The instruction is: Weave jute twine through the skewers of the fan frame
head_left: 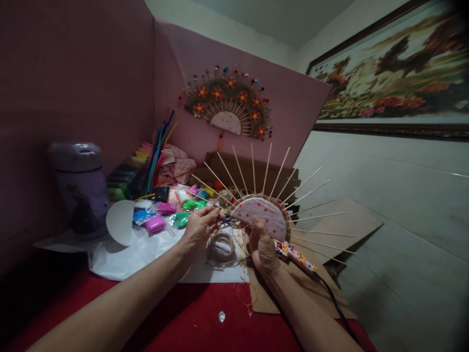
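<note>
In the head view, my right hand [264, 247] grips the lower edge of a half-round fan base [262, 215] covered in pink dotted cloth, thumb on its front. Thin wooden sticks [270, 168] spread out from its curved edge, with brown twine wound along their inner ends. My left hand [203, 225] is at the base's left corner, fingers pinched together on what looks like a strand of twine; the fingers hide most of it. Below, between the hands, lies a coil of jute twine [222, 247].
A glue gun [296, 256] in flowered wrap lies on cardboard [264, 296], its black cord running right. Colourful clay packets [166, 209], a white half disc [120, 223] and a purple tumbler [79, 190] stand left. A finished flowered fan [229, 100] hangs on the pink panel behind.
</note>
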A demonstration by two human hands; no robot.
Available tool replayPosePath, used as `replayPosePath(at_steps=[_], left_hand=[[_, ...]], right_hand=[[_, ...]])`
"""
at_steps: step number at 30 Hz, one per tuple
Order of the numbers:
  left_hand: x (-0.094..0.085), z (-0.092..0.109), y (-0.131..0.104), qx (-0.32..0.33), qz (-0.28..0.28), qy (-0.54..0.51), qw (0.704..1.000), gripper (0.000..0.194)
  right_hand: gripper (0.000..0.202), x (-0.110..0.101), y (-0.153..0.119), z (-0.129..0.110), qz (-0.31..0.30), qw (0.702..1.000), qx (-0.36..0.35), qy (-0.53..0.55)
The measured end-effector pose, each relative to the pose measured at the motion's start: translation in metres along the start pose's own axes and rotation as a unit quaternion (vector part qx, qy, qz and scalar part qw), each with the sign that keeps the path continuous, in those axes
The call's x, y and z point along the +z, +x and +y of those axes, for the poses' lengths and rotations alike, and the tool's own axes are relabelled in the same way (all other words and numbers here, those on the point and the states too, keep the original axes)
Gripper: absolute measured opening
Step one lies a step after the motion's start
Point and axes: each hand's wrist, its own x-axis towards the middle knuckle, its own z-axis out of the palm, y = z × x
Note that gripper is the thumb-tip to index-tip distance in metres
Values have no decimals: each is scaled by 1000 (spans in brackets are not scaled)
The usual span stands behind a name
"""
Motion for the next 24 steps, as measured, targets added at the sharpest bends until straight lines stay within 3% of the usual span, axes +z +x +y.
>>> replayPosePath(at_steps=[7, 24], left_hand=[[-1, 1, 3, 8, 19, -4, 1000, 19], [0, 4, 2, 12, -9, -11, 1000, 9]], right_hand=[[24, 3, -3, -1, 0, 1000, -9, -2], [20, 2, -2, -2, 5, 1000, -4, -16]])
